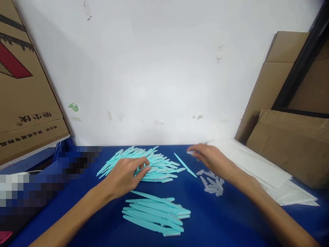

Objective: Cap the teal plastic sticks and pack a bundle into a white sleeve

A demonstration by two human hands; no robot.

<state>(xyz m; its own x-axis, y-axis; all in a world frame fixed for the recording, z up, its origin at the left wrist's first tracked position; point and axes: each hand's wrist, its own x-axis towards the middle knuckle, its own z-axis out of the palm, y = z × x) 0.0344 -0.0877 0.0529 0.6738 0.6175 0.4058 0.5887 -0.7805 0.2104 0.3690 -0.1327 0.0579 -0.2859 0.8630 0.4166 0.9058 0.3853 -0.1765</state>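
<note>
My left hand is over a heap of turquoise eyebrow razors, thumb and forefinger closing on one razor whose handle shows between them. Farther right, my right hand pinches a small clear plastic cap at its fingertips. Below that hand lies a little pile of similar translucent caps. One lone razor rests slantwise between the heap and the caps. Nearer to me, a smaller stack of razors lies roughly parallel, with whitish ends pointing right.
A blue tabletop runs up to a white wall. White sheets or bags lie at the right, beside cardboard. A large printed carton stands at the left, above a blurred-out area.
</note>
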